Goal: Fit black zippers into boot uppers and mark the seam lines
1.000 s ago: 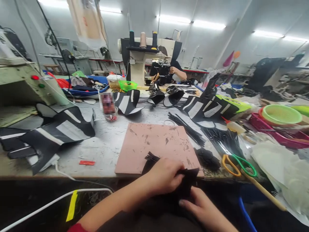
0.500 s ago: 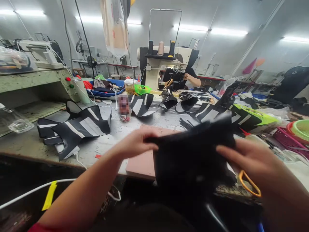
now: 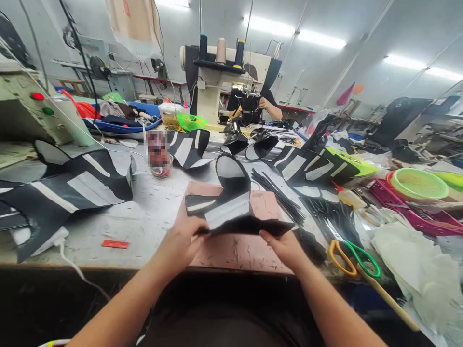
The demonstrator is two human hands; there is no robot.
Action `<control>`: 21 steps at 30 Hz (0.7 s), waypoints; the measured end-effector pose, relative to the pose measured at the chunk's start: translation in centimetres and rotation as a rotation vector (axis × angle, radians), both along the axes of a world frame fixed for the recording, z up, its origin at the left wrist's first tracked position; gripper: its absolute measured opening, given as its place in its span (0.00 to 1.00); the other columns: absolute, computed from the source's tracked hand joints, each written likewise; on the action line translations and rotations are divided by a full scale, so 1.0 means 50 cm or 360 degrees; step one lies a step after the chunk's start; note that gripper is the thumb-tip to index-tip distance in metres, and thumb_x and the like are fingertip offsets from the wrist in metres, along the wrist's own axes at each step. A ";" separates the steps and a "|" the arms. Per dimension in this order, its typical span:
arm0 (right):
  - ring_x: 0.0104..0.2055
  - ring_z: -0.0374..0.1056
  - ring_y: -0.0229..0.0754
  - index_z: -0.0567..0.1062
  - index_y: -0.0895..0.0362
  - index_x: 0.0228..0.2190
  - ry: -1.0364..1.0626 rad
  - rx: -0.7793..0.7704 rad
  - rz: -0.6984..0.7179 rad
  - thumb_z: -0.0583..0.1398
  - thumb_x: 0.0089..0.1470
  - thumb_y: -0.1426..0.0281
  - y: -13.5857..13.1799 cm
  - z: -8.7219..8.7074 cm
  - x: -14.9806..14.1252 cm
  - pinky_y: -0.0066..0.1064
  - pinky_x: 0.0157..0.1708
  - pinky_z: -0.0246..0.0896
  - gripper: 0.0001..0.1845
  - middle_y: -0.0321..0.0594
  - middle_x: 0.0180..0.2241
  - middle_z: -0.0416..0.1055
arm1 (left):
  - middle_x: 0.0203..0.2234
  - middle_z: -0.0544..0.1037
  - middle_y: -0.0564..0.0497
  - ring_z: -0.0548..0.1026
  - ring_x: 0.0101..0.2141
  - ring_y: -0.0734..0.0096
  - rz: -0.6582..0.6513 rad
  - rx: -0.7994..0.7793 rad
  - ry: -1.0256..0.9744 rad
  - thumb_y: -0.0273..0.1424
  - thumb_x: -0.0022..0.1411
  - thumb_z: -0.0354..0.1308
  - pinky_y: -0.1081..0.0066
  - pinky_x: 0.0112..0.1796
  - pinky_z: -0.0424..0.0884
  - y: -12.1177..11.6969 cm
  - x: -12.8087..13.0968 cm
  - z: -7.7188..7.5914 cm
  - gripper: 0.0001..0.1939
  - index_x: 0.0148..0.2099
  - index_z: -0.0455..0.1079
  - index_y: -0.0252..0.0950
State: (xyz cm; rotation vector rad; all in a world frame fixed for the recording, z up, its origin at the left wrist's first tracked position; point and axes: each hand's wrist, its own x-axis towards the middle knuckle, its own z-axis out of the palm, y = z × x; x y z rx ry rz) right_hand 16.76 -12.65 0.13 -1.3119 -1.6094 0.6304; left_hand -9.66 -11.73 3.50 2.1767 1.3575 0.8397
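Note:
A black boot upper piece (image 3: 231, 212) with white reinforcing strips lies over a pink board (image 3: 238, 253), its near edge lifted. My left hand (image 3: 188, 238) pinches that edge at the left, fingers closed on it. At the right end my right hand (image 3: 284, 246) grips the same edge between thumb and fingers. The fingertips of both hands are partly hidden by the material. Similar black pieces with white strips lie to the left (image 3: 72, 188) and behind (image 3: 190, 149).
Scissors with orange and green handles (image 3: 356, 260) lie at the right among thin black strips (image 3: 333, 221) and white sheets (image 3: 412, 255). A red strip (image 3: 115, 244) is at the left. A sewing machine (image 3: 210, 86) stands behind, where another person's hand (image 3: 267, 106) works.
The black piece has come down from the air onto the pink board, its white-stripped side now showing. Both hands have lowered with it. The view has shifted to the right.

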 end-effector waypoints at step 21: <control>0.26 0.63 0.37 0.65 0.55 0.28 -0.0141 -0.0008 0.0583 0.52 0.52 0.70 0.004 -0.024 -0.183 0.29 0.27 0.59 0.03 0.37 0.24 0.66 | 0.26 0.75 0.53 0.72 0.28 0.68 0.0058 -0.0930 0.0270 0.33 0.52 0.49 0.74 0.27 0.62 0.036 0.034 -0.125 0.07 0.32 0.66 0.37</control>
